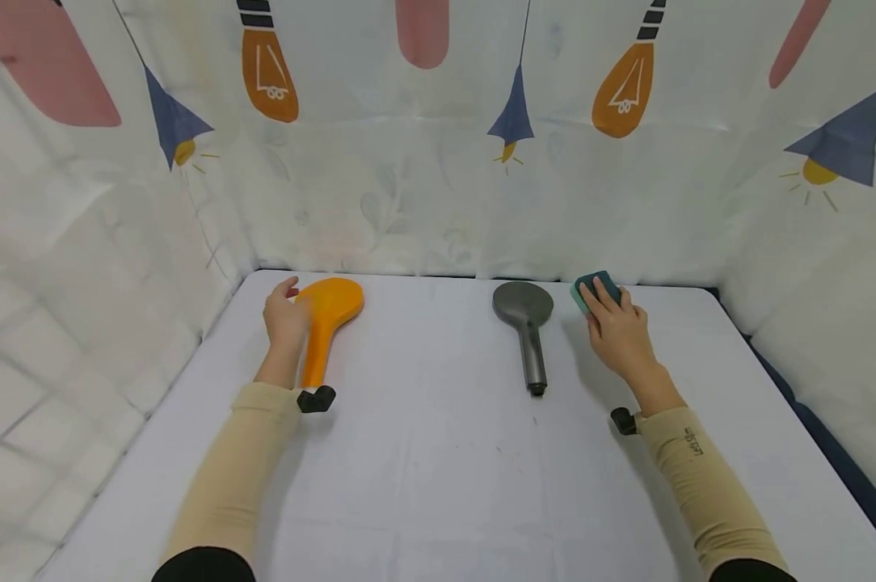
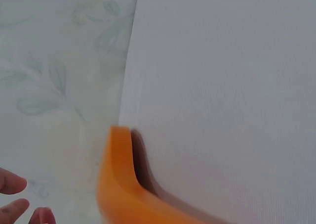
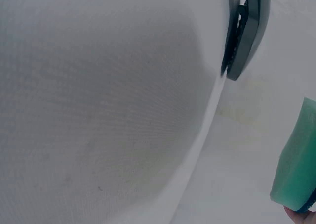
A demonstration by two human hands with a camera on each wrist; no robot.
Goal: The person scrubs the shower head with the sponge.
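Observation:
My left hand (image 1: 287, 323) is beside an orange shower head (image 1: 331, 303) at the back left, overlapping its left edge, with fingers loosely bent. In the left wrist view the left fingertips (image 2: 14, 182) are apart from the orange shower head (image 2: 121, 184), with nothing between them. My right hand (image 1: 620, 335) grips a sponge (image 1: 596, 285), green with a dark blue-green face, over the back right of the table. The sponge's light green side (image 3: 296, 159) shows in the right wrist view; most of that hand is out of frame there.
A dark grey shower head (image 1: 523, 311) lies right of the middle, its handle toward me. The white-covered table (image 1: 438, 469) ends at the back against a patterned curtain (image 1: 423, 186), which also hangs along both sides.

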